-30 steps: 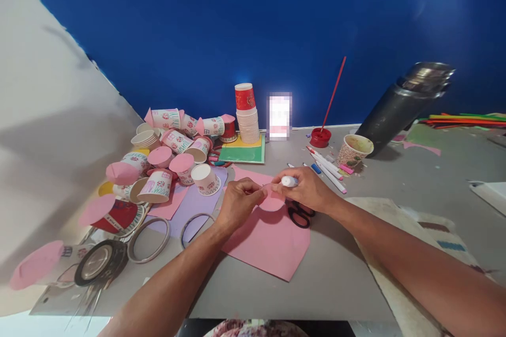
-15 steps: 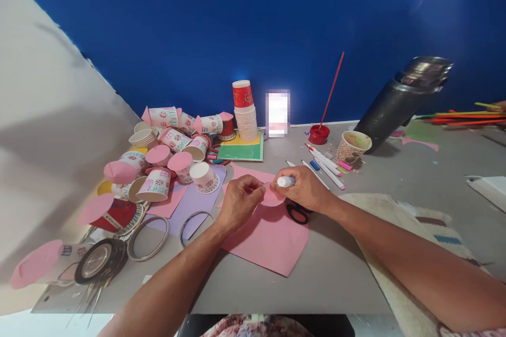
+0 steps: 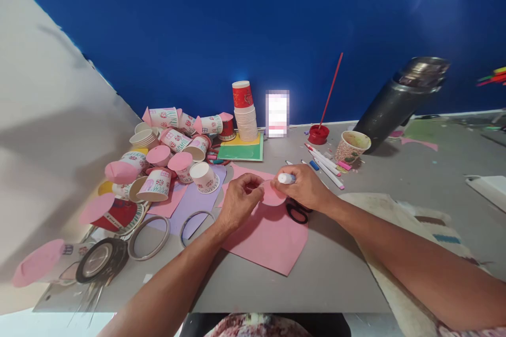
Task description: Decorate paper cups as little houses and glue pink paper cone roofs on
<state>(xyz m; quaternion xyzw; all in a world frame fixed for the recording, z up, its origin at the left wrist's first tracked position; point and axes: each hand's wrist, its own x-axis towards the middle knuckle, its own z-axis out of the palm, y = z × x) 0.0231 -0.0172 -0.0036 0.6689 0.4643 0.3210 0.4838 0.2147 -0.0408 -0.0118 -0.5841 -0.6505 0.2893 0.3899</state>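
My left hand (image 3: 242,199) pinches the left edge of a pink paper circle (image 3: 274,196) between thumb and fingers. The circle is held above a larger sheet of pink paper (image 3: 269,242) on the table. In my right hand (image 3: 306,187) is a white tube (image 3: 286,178), its blunt end pointing toward me; what kind of tube it is does not show clearly. The fingertips of that hand are at the circle's right edge. Black-handled scissors (image 3: 297,213) lie just below my right hand, their blades hidden.
Decorated paper cups (image 3: 155,184) with pink tops crowd the left, near tape rolls (image 3: 149,238). A cup stack (image 3: 245,118) stands at the back. Markers (image 3: 326,166), a stained cup (image 3: 353,147), a leaning dark flask (image 3: 395,100) and a cloth (image 3: 371,216) are on the right.
The colored sticks at the right edge have moved up and right, mostly out of view. My hands keep nearly the same place, and slightly more of the circle shows between them.
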